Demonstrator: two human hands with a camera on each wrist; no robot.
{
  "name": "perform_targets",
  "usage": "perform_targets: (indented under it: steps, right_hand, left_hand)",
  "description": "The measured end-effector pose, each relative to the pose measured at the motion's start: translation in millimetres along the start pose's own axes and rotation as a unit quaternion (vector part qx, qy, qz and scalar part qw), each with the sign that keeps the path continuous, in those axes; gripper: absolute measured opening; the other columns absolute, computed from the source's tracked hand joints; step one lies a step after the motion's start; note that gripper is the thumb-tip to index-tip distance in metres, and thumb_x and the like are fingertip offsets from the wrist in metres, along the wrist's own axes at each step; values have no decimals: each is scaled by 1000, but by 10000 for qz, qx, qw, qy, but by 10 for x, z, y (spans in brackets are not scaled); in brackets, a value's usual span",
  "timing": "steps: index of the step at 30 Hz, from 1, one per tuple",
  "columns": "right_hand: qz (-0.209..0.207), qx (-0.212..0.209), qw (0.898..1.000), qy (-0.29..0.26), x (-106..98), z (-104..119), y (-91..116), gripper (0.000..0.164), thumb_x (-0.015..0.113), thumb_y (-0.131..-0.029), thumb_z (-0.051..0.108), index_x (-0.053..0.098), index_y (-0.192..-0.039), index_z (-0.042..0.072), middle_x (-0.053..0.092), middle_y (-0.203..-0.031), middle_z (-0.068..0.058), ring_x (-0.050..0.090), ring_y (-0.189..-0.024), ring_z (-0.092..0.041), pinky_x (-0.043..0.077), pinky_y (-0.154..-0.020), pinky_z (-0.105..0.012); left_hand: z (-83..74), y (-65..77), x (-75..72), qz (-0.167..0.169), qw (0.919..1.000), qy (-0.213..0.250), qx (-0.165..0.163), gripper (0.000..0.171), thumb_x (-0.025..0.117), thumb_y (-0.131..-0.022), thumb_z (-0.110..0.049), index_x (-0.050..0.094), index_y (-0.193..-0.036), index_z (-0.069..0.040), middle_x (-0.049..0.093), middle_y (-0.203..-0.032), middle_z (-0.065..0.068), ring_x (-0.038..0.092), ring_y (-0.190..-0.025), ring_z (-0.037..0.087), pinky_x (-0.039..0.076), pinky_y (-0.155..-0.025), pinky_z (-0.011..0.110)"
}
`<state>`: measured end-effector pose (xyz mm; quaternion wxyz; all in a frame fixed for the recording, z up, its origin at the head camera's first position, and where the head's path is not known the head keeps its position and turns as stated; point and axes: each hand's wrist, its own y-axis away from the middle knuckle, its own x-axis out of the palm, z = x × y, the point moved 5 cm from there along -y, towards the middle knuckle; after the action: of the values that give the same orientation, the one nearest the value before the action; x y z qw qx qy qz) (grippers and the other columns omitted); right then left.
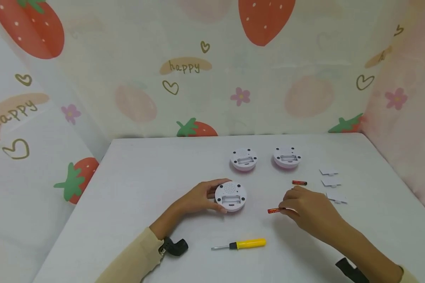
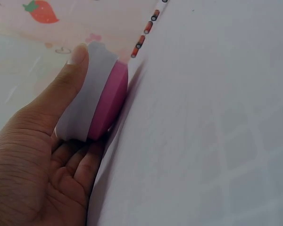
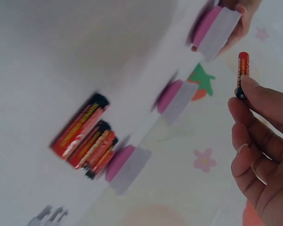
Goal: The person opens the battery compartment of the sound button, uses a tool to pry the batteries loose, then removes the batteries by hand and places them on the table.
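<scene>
My left hand point(image 1: 197, 199) grips a round white device with a pink underside point(image 1: 231, 190), tilted so its open battery compartment faces up; no battery shows inside. In the left wrist view, the thumb lies on the white part, with fingers beneath the pink part point(image 2: 110, 101). Between thumb and fingertips, my right hand point(image 1: 311, 208) pinches a red and black battery point(image 3: 243, 70), held above the table to the right of the device. More batteries point(image 3: 80, 127) lie on the table near this hand; in the head view it partly hides them, leaving one battery point(image 1: 299, 182) visible.
Two similar devices, one left point(image 1: 244, 159) and one right point(image 1: 287, 157), stand farther back, compartments open. Several white covers point(image 1: 331, 181) lie at right. A yellow-handled screwdriver point(image 1: 250, 243) lies in front. Patterned cloth point(image 1: 233, 70) walls the white table point(image 1: 145, 165) behind and at the sides.
</scene>
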<state>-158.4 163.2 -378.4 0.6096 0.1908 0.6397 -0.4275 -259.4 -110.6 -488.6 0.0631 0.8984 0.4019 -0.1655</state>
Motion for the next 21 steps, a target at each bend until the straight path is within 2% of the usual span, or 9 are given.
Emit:
perform_targets:
  steps: [4,10,16,21]
  right_hand:
    - [-62,124,9999,-1,-40,-76,157,18,91,-73,14,80,-85,23,65,-85,15,65,-87,-12,53,-58,-25]
    - [-222,255,9994,85,-43,-170,360,21,93,-70,15,79,-82,26,68,-86,15,63,-81,-8,52,-56,-23]
    - [-59,555,9984,94,-40,-317,539,22,92,-71,18,78,-82,29,65,-84,18,62,-79,-7,52,-57,-25]
    - [152,718,9972,130,18,-415,638,21,92,-71,18,79,-84,28,63,-82,20,61,-77,-6,51,-57,-25]
  left_hand:
    - [-2,-1,10,-13,10000,-67,-52,89,92,-75,-19,47,-152,-21,55,-146,-5,56,-129,13,45,-108,27]
    - [3,7,-7,-69,9999,-101,-63,88,92,-75,-17,48,-151,-20,55,-145,-3,56,-128,14,45,-108,27]
    - [21,-8,33,0,10000,-12,-95,89,92,-75,-15,47,-152,-21,54,-147,-4,56,-128,14,45,-108,26]
    - [14,-16,25,-42,9999,-110,-88,89,92,-75,-15,47,-152,-21,54,-146,-4,56,-128,14,44,-108,26]
